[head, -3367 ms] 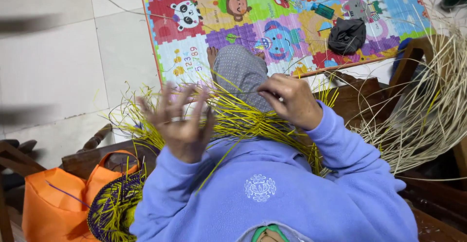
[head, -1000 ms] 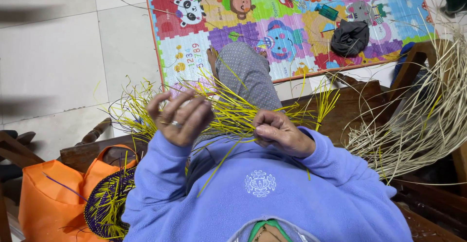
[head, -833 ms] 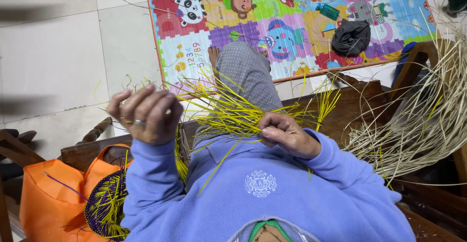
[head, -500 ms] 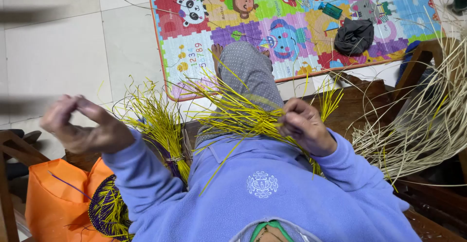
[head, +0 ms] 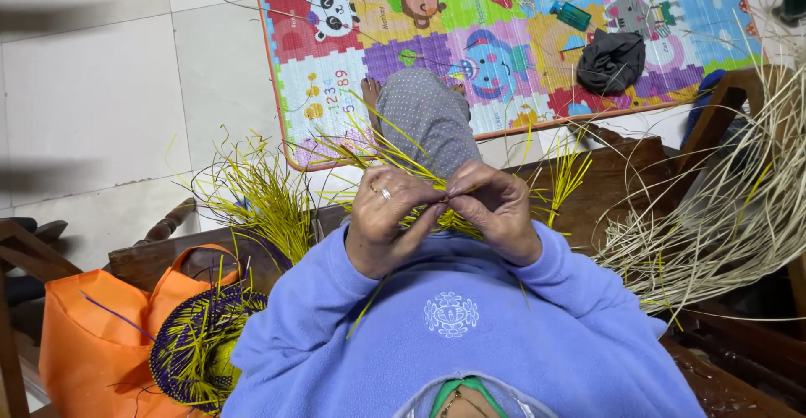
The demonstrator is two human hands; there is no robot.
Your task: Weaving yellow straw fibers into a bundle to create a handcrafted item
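Since half a second ago our left hand (head: 388,227) has swung back in from way out over the orange bag (head: 88,334) and met our right hand (head: 497,210) right in front of the chest. Both hands now sit together over the yellow-green strands (head: 395,154), fingertips nearly touching in the middle.

Left hand looks narrowly pinched: thumb and fingers curled in on a strand or two where it meets the right. Right hand is the same story, fingers bent down and closed on the strands at that same spot. We can't make out exactly how many strands each one grips, they're too thin.

The bit that matters in space: the strands fan up and away from our hands, toward the grey-clad knee (head: 426,117) and the colourful play mat (head: 504,40) beyond. Their long axis runs roughly away from the body, tilted up-left. The working point sits right between the two hands, so neither is really nearer, though the loose ends lean more to the left hand's side.

Off to our left there's another spray of the same strands (head: 260,200), and a part-woven purple and yellow piece (head: 201,347) beside the bag. A big pale bundle of reeds (head: 722,225) sprawls on the right, well apart.
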